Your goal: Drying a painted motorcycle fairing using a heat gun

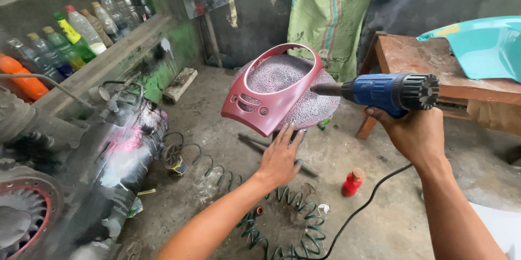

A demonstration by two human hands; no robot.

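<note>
Above the concrete floor (380, 222), centre frame: dark red plastic panel (271, 89), a curved cover with a large oval cut-out and small vents on its lower face. It is tilted, cut-out end up and away, vented end down and toward the person. Long axis runs from near-left to far-right.

Left hand (279, 157) comes up from below. Fingers spread, tips at the panel's lower edge, so this grip is open and supporting, not clamped round anything. Exact contact is hidden behind the panel's rim.

Right hand (415, 132) sits to the right of the panel and about level with it. Its grip is closed round the handle of a blue heat gun (388, 92). The black nozzle points left, tip just beside the panel's right edge; touching or a hair apart, cannot tell. Gun axis is near horizontal and crosses the panel's long axis. Black cord (369, 200) drops from the gun to the floor.

Left hand is the nearer of the two to the panel; the right reaches it only through the nozzle.

Around: coiled green air hose (287, 211) and a small red bottle (353, 182) on the floor, paint-stained compressor (108, 162) at left, wooden table (412, 54) at right carrying a turquoise panel (483, 46).
</note>
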